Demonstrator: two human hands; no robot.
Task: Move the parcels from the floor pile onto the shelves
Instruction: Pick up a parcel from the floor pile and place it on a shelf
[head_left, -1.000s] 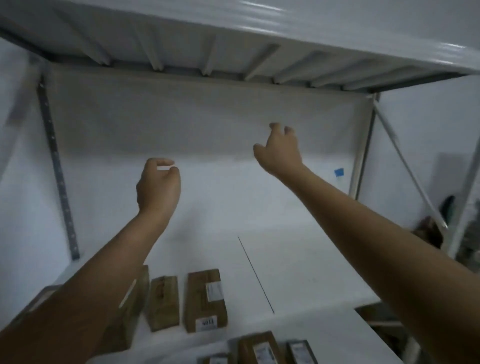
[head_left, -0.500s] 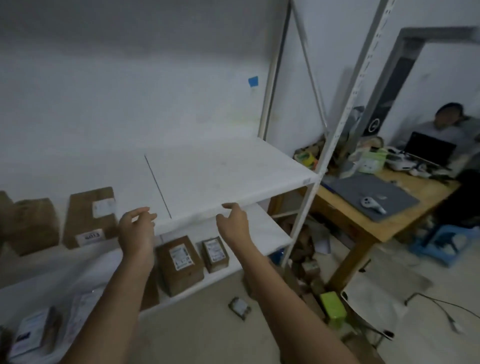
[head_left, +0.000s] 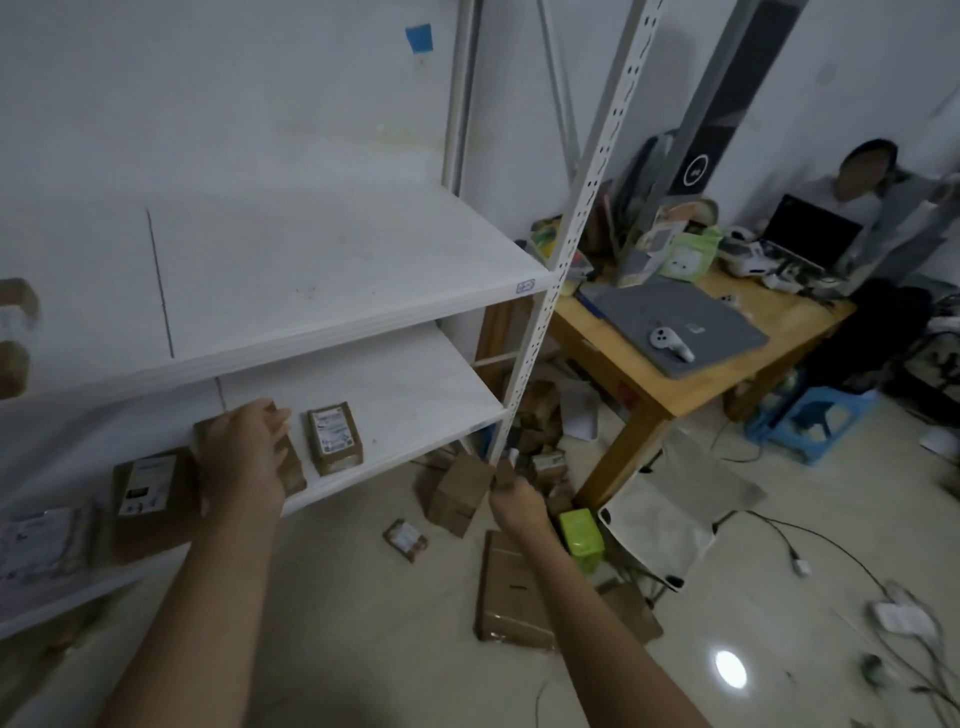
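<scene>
Hands lowered | left hand (head_left: 244, 460) fingers apart | right hand (head_left: 514, 500) fingers blurred, cannot tell

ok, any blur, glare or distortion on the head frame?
Head view: dim overall; motion blur smears the left hand and the parcels at the left edge; a lamp's glare spot sits on the floor; the shelf upright leans, wide-angle skew.

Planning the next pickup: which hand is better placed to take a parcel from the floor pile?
Right. The right hand reaches down toward the floor pile by the shelf post; the left hand is up in front of the parcels on the lower shelf, away from the pile.
</scene>
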